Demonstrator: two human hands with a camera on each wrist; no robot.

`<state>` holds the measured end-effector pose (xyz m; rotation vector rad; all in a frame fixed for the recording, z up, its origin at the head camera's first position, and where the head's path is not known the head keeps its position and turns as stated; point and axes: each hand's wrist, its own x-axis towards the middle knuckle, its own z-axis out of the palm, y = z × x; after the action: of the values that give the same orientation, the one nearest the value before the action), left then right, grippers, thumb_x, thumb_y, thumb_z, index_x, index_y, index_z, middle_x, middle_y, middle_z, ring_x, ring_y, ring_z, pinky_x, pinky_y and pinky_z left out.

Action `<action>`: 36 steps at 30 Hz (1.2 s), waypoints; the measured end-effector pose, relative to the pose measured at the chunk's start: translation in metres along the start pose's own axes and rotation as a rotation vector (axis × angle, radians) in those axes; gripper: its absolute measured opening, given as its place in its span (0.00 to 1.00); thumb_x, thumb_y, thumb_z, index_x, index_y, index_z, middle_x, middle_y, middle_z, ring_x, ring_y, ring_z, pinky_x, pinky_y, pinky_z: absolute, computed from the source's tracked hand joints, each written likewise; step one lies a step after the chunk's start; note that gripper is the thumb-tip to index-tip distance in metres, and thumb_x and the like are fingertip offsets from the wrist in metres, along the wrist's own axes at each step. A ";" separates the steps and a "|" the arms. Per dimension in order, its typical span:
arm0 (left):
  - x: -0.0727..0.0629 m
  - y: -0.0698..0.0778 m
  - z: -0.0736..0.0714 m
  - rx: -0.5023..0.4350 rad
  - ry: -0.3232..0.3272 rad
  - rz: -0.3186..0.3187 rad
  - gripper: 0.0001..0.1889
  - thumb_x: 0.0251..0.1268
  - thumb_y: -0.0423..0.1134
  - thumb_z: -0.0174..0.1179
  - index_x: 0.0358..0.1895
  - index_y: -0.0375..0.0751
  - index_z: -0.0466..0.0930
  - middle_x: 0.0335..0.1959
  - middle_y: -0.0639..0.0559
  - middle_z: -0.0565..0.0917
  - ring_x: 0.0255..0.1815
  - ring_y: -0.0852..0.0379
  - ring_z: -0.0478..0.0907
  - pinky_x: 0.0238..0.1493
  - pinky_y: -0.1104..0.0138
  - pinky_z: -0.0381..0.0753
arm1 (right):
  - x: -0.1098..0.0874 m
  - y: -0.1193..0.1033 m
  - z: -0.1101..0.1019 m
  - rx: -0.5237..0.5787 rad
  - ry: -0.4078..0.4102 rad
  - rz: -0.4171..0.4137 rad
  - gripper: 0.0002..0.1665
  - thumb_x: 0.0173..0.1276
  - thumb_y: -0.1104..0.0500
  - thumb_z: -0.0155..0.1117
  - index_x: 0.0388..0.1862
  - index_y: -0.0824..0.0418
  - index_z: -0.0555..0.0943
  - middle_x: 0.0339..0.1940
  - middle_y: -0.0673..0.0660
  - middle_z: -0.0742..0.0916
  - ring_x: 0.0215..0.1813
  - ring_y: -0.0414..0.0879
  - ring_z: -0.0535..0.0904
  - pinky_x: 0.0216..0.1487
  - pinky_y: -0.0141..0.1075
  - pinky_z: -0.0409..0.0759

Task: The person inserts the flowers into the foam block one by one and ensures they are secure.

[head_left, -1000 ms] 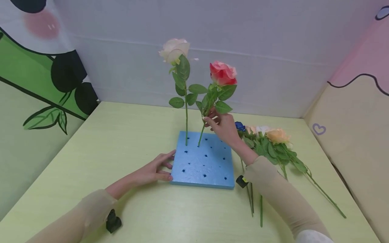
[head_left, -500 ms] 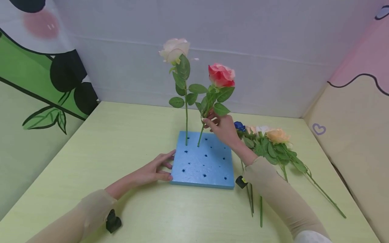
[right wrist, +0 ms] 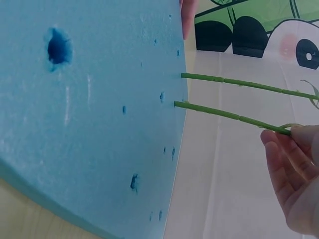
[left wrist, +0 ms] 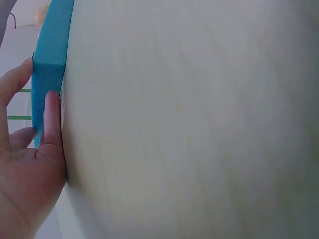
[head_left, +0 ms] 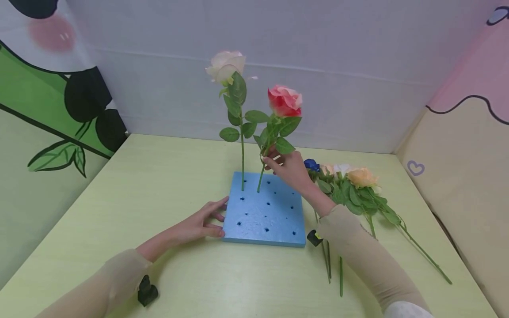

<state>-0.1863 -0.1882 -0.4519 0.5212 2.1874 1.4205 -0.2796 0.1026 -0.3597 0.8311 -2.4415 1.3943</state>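
Observation:
A blue foam board [head_left: 264,216] with several holes lies on the table. My left hand [head_left: 200,221] rests at its left edge with extended fingers; in the left wrist view, fingers [left wrist: 51,117] touch the side of the board. A white rose [head_left: 226,66] stands upright in a back hole. To its right, a pink-red rose [head_left: 285,100] leans slightly rightward, its lower stem end at another hole. My right hand [head_left: 292,170] pinches that rose's stem [right wrist: 219,112] between thumb and fingertips, just under the leaves. How deep the stem sits is hard to tell.
Right of the board lies a pile of roses, among them a blue rose [head_left: 312,164] and a peach rose [head_left: 362,176], their stems pointing toward the front. My right forearm passes over some stems. A pale wall cloth [head_left: 338,101] rises behind the table.
The pink-red rose has tilted slightly left and dropped a little, with my right hand moving along with it. My left hand keeps its place at the board.

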 end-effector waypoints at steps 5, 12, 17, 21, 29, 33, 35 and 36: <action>0.000 0.001 0.001 -0.001 0.005 -0.001 0.48 0.64 0.43 0.66 0.81 0.56 0.43 0.74 0.42 0.58 0.66 0.46 0.68 0.57 0.75 0.78 | 0.000 0.000 0.001 -0.007 -0.008 -0.004 0.10 0.70 0.62 0.64 0.47 0.65 0.80 0.39 0.63 0.88 0.34 0.56 0.88 0.28 0.31 0.85; -0.001 -0.001 0.000 0.005 0.007 -0.006 0.48 0.64 0.43 0.66 0.81 0.56 0.43 0.74 0.42 0.58 0.66 0.46 0.68 0.58 0.73 0.79 | -0.001 -0.001 0.003 -0.028 -0.021 0.004 0.09 0.69 0.61 0.65 0.47 0.63 0.82 0.37 0.62 0.88 0.34 0.54 0.88 0.28 0.30 0.83; 0.000 -0.001 0.000 0.008 0.007 -0.008 0.48 0.64 0.44 0.66 0.81 0.56 0.43 0.74 0.43 0.58 0.66 0.46 0.68 0.59 0.72 0.79 | -0.001 -0.002 0.005 -0.043 -0.017 -0.008 0.09 0.69 0.62 0.65 0.46 0.63 0.82 0.37 0.61 0.88 0.33 0.51 0.88 0.28 0.31 0.84; 0.000 -0.001 0.000 0.002 0.006 -0.008 0.47 0.65 0.44 0.66 0.81 0.56 0.44 0.74 0.43 0.58 0.66 0.46 0.68 0.58 0.74 0.78 | -0.001 -0.002 0.005 -0.052 -0.015 -0.008 0.09 0.69 0.62 0.65 0.46 0.62 0.82 0.36 0.61 0.88 0.33 0.50 0.88 0.28 0.31 0.84; 0.001 -0.001 0.000 -0.007 0.001 0.000 0.48 0.65 0.43 0.66 0.81 0.56 0.43 0.74 0.42 0.57 0.66 0.46 0.67 0.57 0.75 0.78 | -0.001 -0.001 0.006 -0.046 -0.015 -0.006 0.09 0.69 0.62 0.65 0.47 0.62 0.82 0.37 0.61 0.88 0.33 0.49 0.88 0.28 0.31 0.84; 0.001 -0.001 0.000 -0.004 0.002 0.002 0.48 0.65 0.43 0.66 0.81 0.56 0.43 0.74 0.42 0.57 0.66 0.46 0.68 0.57 0.75 0.78 | -0.001 -0.001 0.006 -0.051 -0.015 -0.003 0.09 0.69 0.61 0.65 0.46 0.62 0.82 0.37 0.60 0.89 0.33 0.49 0.88 0.29 0.31 0.85; 0.001 -0.001 0.000 -0.005 0.002 0.006 0.48 0.64 0.43 0.66 0.81 0.55 0.43 0.74 0.42 0.57 0.66 0.46 0.67 0.57 0.75 0.78 | -0.002 -0.002 0.006 -0.058 -0.016 -0.003 0.09 0.69 0.61 0.65 0.46 0.62 0.82 0.37 0.60 0.89 0.33 0.49 0.88 0.29 0.31 0.85; 0.001 0.000 0.000 -0.006 0.003 0.007 0.48 0.64 0.43 0.66 0.81 0.55 0.43 0.74 0.42 0.58 0.66 0.45 0.67 0.57 0.75 0.79 | -0.002 -0.002 0.007 -0.063 -0.016 -0.003 0.09 0.69 0.61 0.65 0.46 0.62 0.82 0.37 0.60 0.89 0.33 0.49 0.88 0.30 0.31 0.85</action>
<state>-0.1869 -0.1874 -0.4526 0.5256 2.1849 1.4327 -0.2766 0.0971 -0.3627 0.8349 -2.4814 1.3078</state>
